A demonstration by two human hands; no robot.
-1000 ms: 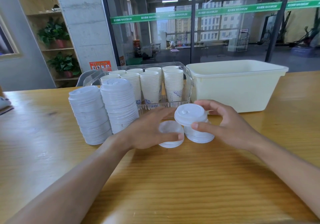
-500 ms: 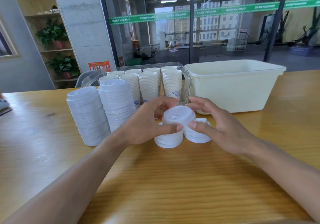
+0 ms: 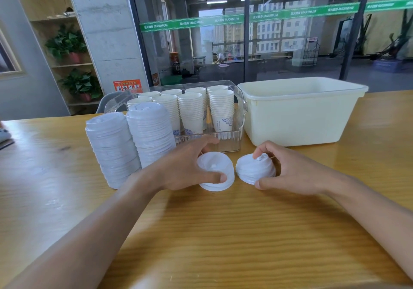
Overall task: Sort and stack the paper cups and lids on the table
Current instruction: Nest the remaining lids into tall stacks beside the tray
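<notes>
Ideally, each short lid pile, gripped by curled left hand and right hand mid-tabletop, is squared before being merged.

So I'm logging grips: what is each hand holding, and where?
Left hand grips a short lid stack by its rim. Right hand grips a tilted lid stack by top and rim.

Both forearms are bare, with no sleeves in view, and the left hand and right hand wear nothing.
</notes>
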